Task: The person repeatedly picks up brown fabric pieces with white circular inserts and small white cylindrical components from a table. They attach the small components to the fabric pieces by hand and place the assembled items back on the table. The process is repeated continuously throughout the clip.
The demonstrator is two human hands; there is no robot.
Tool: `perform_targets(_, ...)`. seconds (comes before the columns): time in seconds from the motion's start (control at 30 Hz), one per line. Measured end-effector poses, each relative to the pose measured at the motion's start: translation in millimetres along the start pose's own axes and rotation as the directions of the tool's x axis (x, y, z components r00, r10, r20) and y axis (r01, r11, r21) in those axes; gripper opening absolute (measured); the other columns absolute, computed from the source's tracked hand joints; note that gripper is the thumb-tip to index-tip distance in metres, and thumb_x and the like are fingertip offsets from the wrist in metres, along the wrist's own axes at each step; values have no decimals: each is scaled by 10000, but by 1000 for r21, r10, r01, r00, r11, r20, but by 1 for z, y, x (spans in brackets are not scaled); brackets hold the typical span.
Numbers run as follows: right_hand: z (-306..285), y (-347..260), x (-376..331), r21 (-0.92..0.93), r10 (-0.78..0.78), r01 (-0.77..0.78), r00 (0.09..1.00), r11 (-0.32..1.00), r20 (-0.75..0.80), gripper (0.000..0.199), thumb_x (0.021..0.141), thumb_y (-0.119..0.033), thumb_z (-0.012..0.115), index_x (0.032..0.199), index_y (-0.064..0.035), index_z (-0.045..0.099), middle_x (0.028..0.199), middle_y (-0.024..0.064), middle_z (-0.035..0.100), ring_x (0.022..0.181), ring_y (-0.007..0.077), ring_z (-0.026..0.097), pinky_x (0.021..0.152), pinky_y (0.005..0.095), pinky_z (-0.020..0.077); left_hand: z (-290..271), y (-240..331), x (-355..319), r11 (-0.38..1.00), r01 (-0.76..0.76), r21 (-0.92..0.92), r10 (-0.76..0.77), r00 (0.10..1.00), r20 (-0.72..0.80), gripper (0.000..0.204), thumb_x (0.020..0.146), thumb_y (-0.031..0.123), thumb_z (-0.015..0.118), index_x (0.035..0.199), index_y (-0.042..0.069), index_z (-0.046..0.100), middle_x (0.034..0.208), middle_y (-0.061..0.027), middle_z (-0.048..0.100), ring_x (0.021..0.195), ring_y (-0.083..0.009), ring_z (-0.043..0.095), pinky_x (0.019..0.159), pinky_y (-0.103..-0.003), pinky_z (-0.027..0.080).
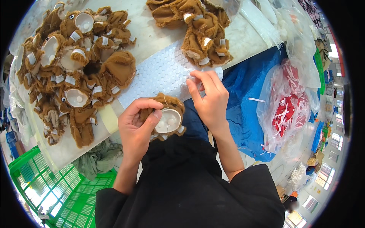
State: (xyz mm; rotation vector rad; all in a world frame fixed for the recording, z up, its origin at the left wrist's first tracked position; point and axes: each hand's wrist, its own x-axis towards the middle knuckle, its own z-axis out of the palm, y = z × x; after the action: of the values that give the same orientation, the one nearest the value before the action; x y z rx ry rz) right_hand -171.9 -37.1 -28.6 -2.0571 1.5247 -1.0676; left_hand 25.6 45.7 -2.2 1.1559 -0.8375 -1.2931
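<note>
Black shirt (186, 182) fabric fills the foreground; past it, the left hand (137, 121) pinches a brown plush piece (168, 118) near the table's (148, 38) edge. Right of it, the right hand (208, 97) is half curled, thumb near forefinger; whether it holds anything, I cannot tell.

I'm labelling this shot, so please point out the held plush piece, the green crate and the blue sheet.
Held plush piece (168, 121): head view, on its round white part.
Green crate (23, 157): head view, on its rim.
Blue sheet (242, 117): head view, on its creased middle.
</note>
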Motion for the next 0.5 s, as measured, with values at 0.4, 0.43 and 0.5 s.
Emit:
perform_targets(0.4, 9, -1, 26, -161, 87, -61, 983, 985, 163, 162, 937, -181, 793, 996, -105, 664, 1017, 82, 664, 826, 346, 719, 673, 470, 563, -1, 2, 9, 999, 18, 31, -16, 998, -65, 265, 990, -40, 725, 1251, -75, 740, 1154, -91, 746, 1065, -129, 681, 976, -268, 524)
perform_targets(0.43, 9, -1, 26, -148, 88, -64, 982, 987, 168, 160, 940, -180, 790, 997, -103, 661, 1017, 85, 665, 825, 349, 718, 677, 475, 563, -1, 2, 9, 1000, 25, 12, -24, 997, -74, 270, 995, -29, 722, 1260, -79, 737, 1164, -95, 747, 1074, -131, 683, 983, -269, 524)
perform_targets(0.5, 7, -2, 27, -139, 102, -76, 976, 987, 192, 162, 944, -180, 786, 1000, -98, 657, 1016, 87, 665, 827, 356, 716, 682, 482, 563, -2, 2, 8, 999, 38, -22, -39, 996, -79, 278, 1007, -6, 714, 1273, -83, 732, 1185, -102, 748, 1092, -136, 686, 999, -273, 524)
